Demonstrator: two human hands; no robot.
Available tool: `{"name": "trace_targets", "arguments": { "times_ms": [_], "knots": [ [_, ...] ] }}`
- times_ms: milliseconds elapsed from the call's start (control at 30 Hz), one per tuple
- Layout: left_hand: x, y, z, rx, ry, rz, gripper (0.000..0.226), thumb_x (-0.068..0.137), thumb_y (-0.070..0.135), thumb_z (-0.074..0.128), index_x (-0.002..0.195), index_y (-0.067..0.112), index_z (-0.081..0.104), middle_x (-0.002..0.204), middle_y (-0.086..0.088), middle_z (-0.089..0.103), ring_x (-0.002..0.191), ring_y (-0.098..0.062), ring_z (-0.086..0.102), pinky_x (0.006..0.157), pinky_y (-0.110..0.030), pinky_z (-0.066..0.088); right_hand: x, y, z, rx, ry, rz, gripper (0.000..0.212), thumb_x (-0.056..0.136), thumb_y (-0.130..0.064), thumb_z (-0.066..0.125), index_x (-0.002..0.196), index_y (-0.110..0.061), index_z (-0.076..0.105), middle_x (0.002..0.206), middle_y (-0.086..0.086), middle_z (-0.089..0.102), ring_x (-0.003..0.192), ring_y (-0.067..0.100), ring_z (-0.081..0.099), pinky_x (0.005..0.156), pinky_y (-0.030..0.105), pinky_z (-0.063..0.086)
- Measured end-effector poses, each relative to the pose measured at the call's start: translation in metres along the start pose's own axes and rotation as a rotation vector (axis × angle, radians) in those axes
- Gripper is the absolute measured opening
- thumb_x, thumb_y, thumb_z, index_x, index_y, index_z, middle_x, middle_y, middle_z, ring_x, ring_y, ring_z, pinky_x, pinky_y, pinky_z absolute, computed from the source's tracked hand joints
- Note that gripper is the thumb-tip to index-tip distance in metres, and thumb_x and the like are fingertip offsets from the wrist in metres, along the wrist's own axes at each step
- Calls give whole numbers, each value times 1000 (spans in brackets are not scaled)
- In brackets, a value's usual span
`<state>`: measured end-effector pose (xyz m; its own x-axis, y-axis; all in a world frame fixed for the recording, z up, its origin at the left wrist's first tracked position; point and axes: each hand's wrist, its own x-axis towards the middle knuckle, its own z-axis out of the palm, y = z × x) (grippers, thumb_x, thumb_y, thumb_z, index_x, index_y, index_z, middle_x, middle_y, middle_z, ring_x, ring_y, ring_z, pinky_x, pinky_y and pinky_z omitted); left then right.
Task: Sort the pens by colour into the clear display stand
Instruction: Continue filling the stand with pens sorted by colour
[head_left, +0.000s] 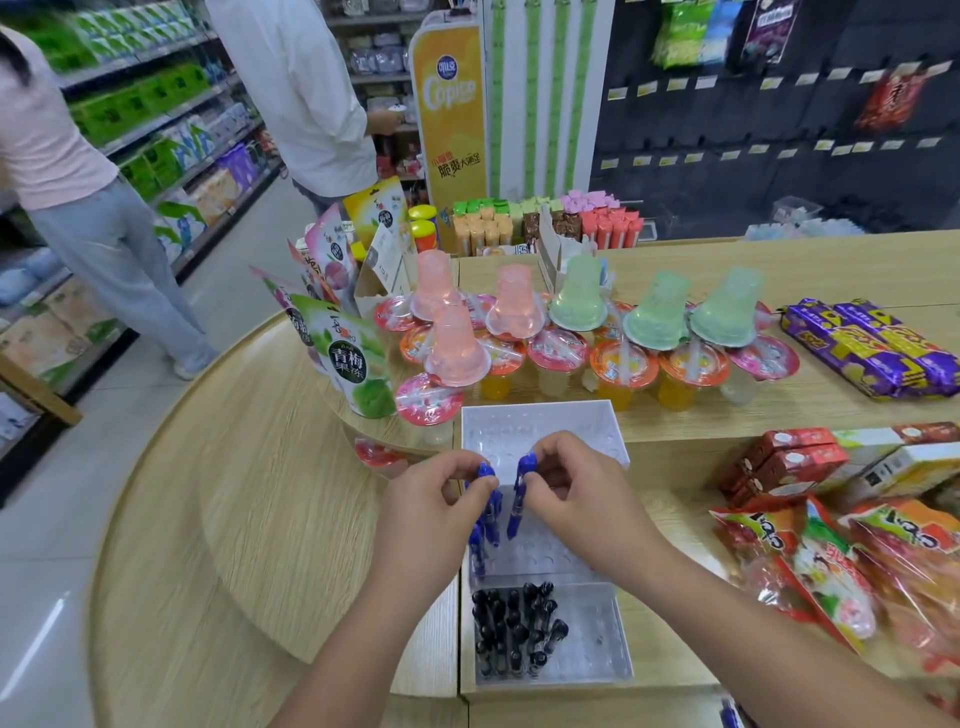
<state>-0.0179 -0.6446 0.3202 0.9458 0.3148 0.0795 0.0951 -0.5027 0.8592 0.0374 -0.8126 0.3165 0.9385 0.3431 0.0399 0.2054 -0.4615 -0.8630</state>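
black pens (511, 631) fill the near part of the clear display stand (597, 670); blue pens (480, 540) stand mid-stand; my left hand (436, 499) and right hand (571, 483) each pinch one; far holes look unfilled, so roughly halfway, i judge

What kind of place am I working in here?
Most likely a convenience store or small shop: stocked shelves stand on the left, jelly cups and snack bags are laid out on the wooden counter, and price tags hang on the dark wall display.
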Motion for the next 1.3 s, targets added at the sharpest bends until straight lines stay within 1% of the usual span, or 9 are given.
{"name": "trace_targets", "arguments": {
  "times_ms": [100,167,300,500,667,800,967,1167,1300],
  "knots": [
    [-5,-2,1,45,-4,24,6,85,32,71,86,37,70,61,20,57,55,-6,49,56,-24,44,-1,-1,6,7,-39,-5,11,88,-17,62,90,-27,57,82,-9,69,75,2,66,70,25,56],
    [-8,-5,2,51,5,20,7,85,33,71,86,40,70,60,18,55,57,-4,47,56,-22,40,-2,1,10,11,-59,-6,10,88,-18,61,91,-26,57,83,-9,69,75,3,67,71,26,57],
    [-14,-11,1,114,-12,48,18,85,33,69,84,51,65,72,15,61,75,-4,52,64,-21,43,-5,5,18,-8,-83,-4,8,90,-19,61,92,-25,57,83,-10,69,75,2,66,71,25,56],
    [-18,-22,3,168,-41,101,11,85,33,71,92,41,70,89,22,64,90,-2,50,75,-20,42,-4,14,21,-166,-142,-54,8,90,-25,62,98,-26,60,87,-14,68,80,0,65,76,28,56],
    [-17,-32,9,223,-63,137,14,83,33,74,97,35,72,102,22,52,100,0,50,81,-19,44,-4,20,24,-330,-209,-120,18,91,-30,57,108,-28,64,95,-13,67,84,4,62,76,31,54],
    [-16,-35,9,307,-66,164,15,84,34,73,98,33,71,102,21,51,99,-1,49,79,-22,47,-2,20,24,-374,-205,-159,20,91,-30,55,109,-28,64,97,-11,65,84,8,59,75,31,51],
    [-16,-34,9,585,-58,314,18,78,34,76,94,27,68,103,14,56,96,-11,52,61,-31,54,-1,21,26,-415,-201,-173,19,92,-32,52,105,-26,64,93,-9,65,80,10,58,71,33,51],
    [-19,-32,10,519,-91,295,13,81,36,74,89,27,69,107,18,51,103,-4,45,72,-27,51,-6,21,25,-467,-258,-219,14,93,-34,48,100,-31,59,84,-12,60,73,8,55,63,32,50],
    [-19,-35,12,594,-68,323,14,78,35,76,86,24,70,106,14,54,100,-9,49,60,-27,52,-2,19,28,-529,-266,-208,16,95,-32,45,99,-25,60,88,-6,62,77,14,58,67,38,52]
  ]
}}
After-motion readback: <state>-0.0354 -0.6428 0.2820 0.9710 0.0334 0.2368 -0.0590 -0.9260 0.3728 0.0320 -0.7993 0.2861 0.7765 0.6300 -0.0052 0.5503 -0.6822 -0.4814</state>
